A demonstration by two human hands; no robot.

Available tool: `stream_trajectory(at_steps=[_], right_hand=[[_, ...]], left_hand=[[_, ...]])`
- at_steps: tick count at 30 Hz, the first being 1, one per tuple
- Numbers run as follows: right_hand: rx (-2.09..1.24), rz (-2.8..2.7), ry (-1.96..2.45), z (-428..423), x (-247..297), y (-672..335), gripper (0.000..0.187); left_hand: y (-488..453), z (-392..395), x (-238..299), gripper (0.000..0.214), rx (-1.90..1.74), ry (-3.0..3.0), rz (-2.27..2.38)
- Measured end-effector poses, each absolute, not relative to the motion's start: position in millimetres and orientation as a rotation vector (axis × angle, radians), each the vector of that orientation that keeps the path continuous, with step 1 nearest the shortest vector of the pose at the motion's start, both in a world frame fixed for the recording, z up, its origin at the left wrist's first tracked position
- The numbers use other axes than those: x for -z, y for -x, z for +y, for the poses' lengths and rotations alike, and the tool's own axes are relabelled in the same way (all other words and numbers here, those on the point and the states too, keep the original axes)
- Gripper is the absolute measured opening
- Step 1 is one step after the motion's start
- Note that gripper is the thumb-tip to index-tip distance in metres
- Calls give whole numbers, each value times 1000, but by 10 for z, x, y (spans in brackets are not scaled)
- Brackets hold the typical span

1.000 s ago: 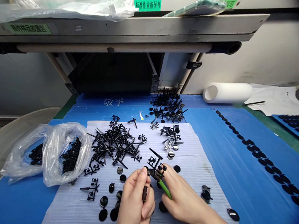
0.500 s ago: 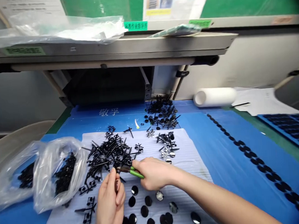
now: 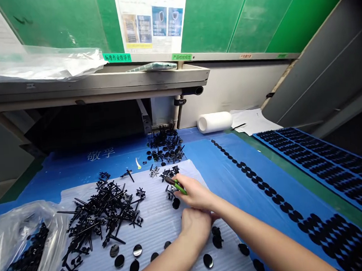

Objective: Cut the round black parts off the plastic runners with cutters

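My right hand (image 3: 193,191) is closed around green-handled nippers (image 3: 179,187). Their dark jaws point left, over a small group of black plastic sprue pieces (image 3: 170,172). My left hand (image 3: 197,224) is curled just under the right wrist, knuckles up; its fingertips and anything in them are hidden. A black disc (image 3: 176,203) lies beside the right hand. Several loose glossy black discs (image 3: 135,267) are spread on the white foam sheet (image 3: 156,220) around my left forearm. Left of both hands is a large heap of black sprues (image 3: 105,207).
At the left stands a clear plastic bag (image 3: 31,253) of black parts. Another black heap (image 3: 166,144) lies at the back. Rows of black discs (image 3: 265,189) run along the blue mat, with a filled blue tray (image 3: 322,162) beyond. A white roll (image 3: 215,122) lies behind.
Both hands have moved right, away from the large heap, and the left is now tucked under the right wrist. The nippers stay in my right hand. The view has turned right.
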State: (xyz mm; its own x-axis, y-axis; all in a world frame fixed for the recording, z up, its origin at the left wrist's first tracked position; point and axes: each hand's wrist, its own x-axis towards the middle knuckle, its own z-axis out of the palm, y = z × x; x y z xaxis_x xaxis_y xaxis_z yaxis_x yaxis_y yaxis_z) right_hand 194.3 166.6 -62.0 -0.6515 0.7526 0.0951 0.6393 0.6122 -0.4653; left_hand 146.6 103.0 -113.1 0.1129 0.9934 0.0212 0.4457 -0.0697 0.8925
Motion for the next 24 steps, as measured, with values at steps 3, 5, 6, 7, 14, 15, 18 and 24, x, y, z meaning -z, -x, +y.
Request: stream_trajectory(at_steps=[3,5,6,7,14,15,18,24], right_hand=[[-515,-2583,1064,1686,696,-1803,23],[-470,-2590,1034,1728,729,-1738,22],[-449,-2587,1022,1749,736,-1716,23],[-432,-2580,1011,1764,735,-1702,24],[-420,-2390,958,1603,482,-1679,13],[-427,-2355,949,1535,439,-1668,12],[-421,-2264,921,1299,358,-1613,11],[-576,-2177,891,925,326,-1542,9]], left_hand=[[-1416,978,1127,27,-920,-1641,1448],[-1309,894,1080,26,-944,-1625,1475],[-1239,843,1050,26,-961,-1611,1491],[-1161,790,1021,26,-978,-1594,1506],[-640,558,995,23,-1160,-1279,1686],[-605,549,992,24,-1243,-1148,1701],[-565,521,922,28,-1470,-770,1638],[-511,455,725,29,-1508,-712,1686]])
